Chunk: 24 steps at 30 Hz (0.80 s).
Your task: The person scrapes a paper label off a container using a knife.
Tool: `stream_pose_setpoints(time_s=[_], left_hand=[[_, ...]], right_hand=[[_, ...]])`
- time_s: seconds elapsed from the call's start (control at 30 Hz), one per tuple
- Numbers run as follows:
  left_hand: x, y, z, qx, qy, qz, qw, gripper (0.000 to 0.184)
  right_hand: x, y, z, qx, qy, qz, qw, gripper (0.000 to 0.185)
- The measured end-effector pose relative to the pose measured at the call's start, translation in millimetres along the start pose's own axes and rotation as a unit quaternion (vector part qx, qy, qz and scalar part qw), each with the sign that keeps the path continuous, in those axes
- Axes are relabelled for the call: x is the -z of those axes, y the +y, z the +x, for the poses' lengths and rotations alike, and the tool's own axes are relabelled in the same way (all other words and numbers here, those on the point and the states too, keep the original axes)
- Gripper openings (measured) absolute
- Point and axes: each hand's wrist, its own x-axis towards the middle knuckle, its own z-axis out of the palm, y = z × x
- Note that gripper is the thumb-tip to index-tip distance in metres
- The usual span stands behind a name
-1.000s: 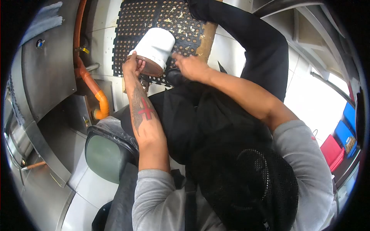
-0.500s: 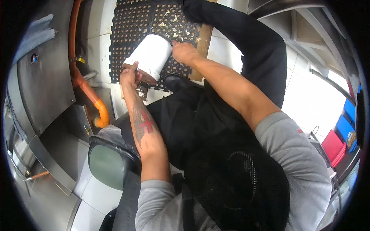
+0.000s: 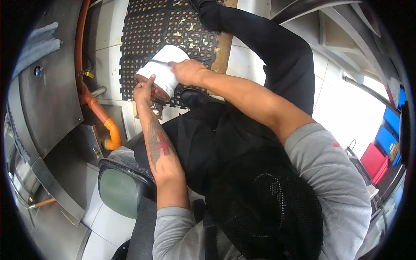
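Observation:
A white plastic bucket (image 3: 162,71) lies tilted on its side over the mat, its brown-edged end facing me. My left hand (image 3: 144,91) grips that near end, thumb on the white wall and fingers at the brown edge. In my right hand (image 3: 188,72), closed above the bucket's right side, is a knife (image 3: 161,63); its thin blade lies across the white wall, and its handle is hidden in my fist.
Under the bucket lies a black perforated rubber mat (image 3: 143,37) with pale scraps on it. Orange pipes (image 3: 102,110) and steel panels stand at left. A green-topped stool (image 3: 116,193) is beside my leg. Red and blue items (image 3: 373,162) are at far right.
My right hand has moved left and nearer from the bucket's far right edge, bringing the blade across its wall. The bucket's far end has shifted slightly; my left hand keeps its grip.

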Motion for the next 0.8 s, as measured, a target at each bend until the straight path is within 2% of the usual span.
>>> stream_pose_setpoints(time_s=[0.03, 0.1, 0.17, 0.23, 0.3, 0.37, 0.4, 0.47, 0.5, 0.57, 0.6, 0.63, 0.7, 0.73, 0.77, 0.8], left_hand=[[2, 1, -1, 0.000, 0.002, 0.001, 1.000, 0.042], [0, -2, -7, -0.018, 0.011, 0.006, 1.000, 0.042], [-2, -1, -7, -0.035, 0.011, 0.014, 0.999, 0.042], [-2, -6, -4, -0.021, 0.014, 0.014, 1.000, 0.043], [-6, -10, -11, -0.031, 0.018, 0.007, 0.999, 0.045], [-5, -10, -11, -0.057, 0.028, -0.003, 0.998, 0.049], [1, -20, 6, -0.056, 0.028, 0.001, 0.998, 0.049], [8, -37, 37, -0.112, 0.039, 0.087, 0.989, 0.051], [8, -41, 31, -0.108, 0.040, 0.087, 0.990, 0.051], [7, -28, 25, -0.095, 0.054, 0.079, 0.991, 0.053], [6, -32, 39, -0.147, 0.094, 0.097, 0.980, 0.054], [12, -44, 46, -0.145, 0.094, 0.104, 0.980, 0.054], [-5, -15, 13, -0.195, 0.185, 0.085, 0.960, 0.069], [-3, -9, 15, -0.131, 0.129, 0.022, 0.983, 0.081], [-1, -7, 20, -0.132, 0.125, 0.023, 0.983, 0.081], [1, -6, 27, -0.113, 0.123, 0.058, 0.984, 0.077]], right_hand=[[2, 9, 6, -0.035, -0.015, 0.016, 0.999, 0.038], [10, 20, 16, -0.093, 0.032, 0.026, 0.995, 0.039], [12, 14, 7, -0.077, 0.013, 0.021, 0.997, 0.039], [13, 0, -16, 0.025, -0.008, -0.010, 1.000, 0.038], [2, 28, 14, -0.033, -0.005, -0.041, 0.999, 0.037], [15, 32, 21, -0.070, 0.024, -0.015, 0.997, 0.034], [19, 22, 12, -0.071, 0.023, -0.012, 0.997, 0.034], [19, 6, -9, 0.015, -0.006, -0.027, 1.000, 0.032], [9, 21, 1, 0.015, -0.010, -0.026, 0.999, 0.032], [-6, 65, 39, -0.155, -0.050, 0.029, 0.986, 0.033], [6, 64, 31, -0.144, -0.057, 0.002, 0.988, 0.038], [3, 54, 17, -0.145, -0.060, 0.008, 0.988, 0.038], [-1, 34, -16, -0.023, 0.022, 0.069, 0.997, 0.043], [-15, 25, -25, 0.008, 0.052, 0.066, 0.996, 0.043], [-29, 14, -32, 0.038, 0.083, 0.062, 0.994, 0.044], [-30, 2, -42, 0.015, 0.047, 0.087, 0.995, 0.045]])
